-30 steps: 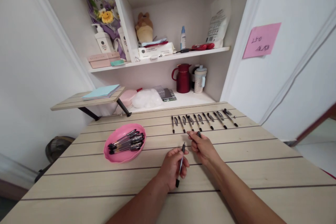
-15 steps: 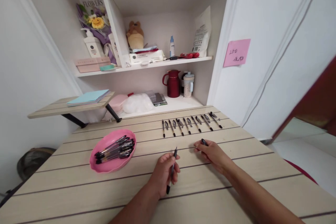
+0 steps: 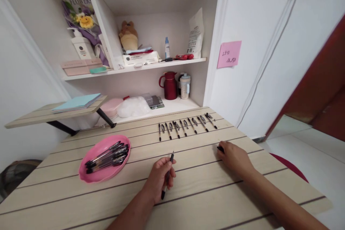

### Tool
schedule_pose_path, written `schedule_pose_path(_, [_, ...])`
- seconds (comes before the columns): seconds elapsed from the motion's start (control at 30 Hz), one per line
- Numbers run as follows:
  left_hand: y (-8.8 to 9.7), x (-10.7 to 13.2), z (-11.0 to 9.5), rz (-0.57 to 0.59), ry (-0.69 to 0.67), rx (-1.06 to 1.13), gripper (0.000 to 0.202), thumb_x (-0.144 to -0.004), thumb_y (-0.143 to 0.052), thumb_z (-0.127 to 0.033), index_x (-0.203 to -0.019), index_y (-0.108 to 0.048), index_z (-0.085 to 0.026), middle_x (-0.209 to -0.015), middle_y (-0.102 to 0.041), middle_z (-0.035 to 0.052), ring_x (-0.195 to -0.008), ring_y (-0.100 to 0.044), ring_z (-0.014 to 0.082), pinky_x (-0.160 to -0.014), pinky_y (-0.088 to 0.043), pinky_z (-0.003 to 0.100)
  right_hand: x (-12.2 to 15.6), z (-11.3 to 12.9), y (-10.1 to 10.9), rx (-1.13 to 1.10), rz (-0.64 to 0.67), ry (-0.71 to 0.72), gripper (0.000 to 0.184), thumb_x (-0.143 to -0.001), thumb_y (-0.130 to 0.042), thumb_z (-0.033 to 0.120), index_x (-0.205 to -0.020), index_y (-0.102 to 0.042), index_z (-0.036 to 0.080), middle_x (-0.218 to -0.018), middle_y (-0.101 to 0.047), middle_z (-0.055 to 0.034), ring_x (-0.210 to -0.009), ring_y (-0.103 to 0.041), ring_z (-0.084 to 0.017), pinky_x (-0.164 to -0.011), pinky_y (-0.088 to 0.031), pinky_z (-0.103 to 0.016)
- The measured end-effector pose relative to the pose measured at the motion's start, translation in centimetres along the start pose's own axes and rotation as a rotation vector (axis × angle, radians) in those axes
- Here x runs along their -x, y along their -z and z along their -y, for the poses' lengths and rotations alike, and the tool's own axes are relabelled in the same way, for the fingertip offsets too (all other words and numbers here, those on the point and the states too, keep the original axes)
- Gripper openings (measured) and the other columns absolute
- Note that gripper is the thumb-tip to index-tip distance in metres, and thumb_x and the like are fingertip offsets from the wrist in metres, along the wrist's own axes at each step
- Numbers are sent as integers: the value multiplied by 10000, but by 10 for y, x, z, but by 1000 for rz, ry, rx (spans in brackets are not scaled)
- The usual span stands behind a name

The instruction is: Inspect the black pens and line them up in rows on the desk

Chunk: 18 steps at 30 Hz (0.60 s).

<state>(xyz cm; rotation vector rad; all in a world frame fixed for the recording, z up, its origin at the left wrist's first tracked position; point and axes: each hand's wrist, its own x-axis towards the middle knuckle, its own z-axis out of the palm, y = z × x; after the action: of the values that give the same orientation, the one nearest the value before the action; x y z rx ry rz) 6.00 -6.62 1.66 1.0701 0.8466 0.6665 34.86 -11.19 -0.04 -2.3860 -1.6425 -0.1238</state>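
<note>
In my left hand is an uncapped black gel pen, its bare tip pointing up and away from me. My right hand is closed on a black pen cap to the right, low over the table; only the cap's end shows past the fingers. Beyond both hands, several uncapped pens lie side by side in a row, with their dark caps placed between them. A pink bowl at the left holds a bundle of capped pens.
The slatted wooden table meets a white shelf unit at the back. A small raised stand carries blue paper at the back left. A red jug and a pale cup stand on the lower shelf.
My right hand has moved to the right with the cap, away from my left hand. The left hand still holds the pen. The view has turned slightly right.
</note>
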Motion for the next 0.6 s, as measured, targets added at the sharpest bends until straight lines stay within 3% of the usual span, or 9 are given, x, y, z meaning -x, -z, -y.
schedule_pose_path(0.13, [-1,1,-1,-12,-1,-28,310,-704,-563,-381,-916,-506,-162,-565,-516,-57,-323,-378,33,-333,-225,165,-7,-15,0,37,-59,-7,165,-763,-430,249,-702,-568,181,-726,-600,-63,-673,-539,-166,-518,-222,-255])
schedule_pose_path(0.23, [-3,2,-3,-34,13,-47,311,-706,-557,-382,-923,-506,-165,-569,-515,-57,-331,-380,32,-340,-235,163,-16,-26,-1,-60,-89,38,142,-741,-456,248,-687,-573,190,-727,-594,-46,-673,-531,-155,-531,-250,-247])
schedule_pose_path(0.37, [-6,4,-6,-50,14,-68,315,-707,-552,-397,-923,-508,-173,-578,-517,-57,-336,-386,34,-333,-219,161,-27,-34,-5,-407,-116,32,136,-716,-475,290,-677,-576,207,-721,-609,-9,-644,-523,-141,-546,-307,-236])
schedule_pose_path(0.5, [-7,4,-5,-58,4,-76,310,-703,-562,-392,-920,-510,-176,-577,-512,-59,-336,-379,32,-332,-222,159,-37,-36,-5,-880,-113,-104,191,-697,-509,376,-673,-577,200,-637,-612,3,-578,-514,-140,-537,-351,-245])
schedule_pose_path(0.6, [-8,5,-6,-72,-4,-76,311,-695,-572,-389,-913,-513,-175,-572,-509,-59,-341,-379,34,-336,-236,157,-44,-42,1,-1156,-204,-211,216,-661,-557,405,-694,-589,194,-799,-664,-32,-706,-565,-158,-604,-392,-251])
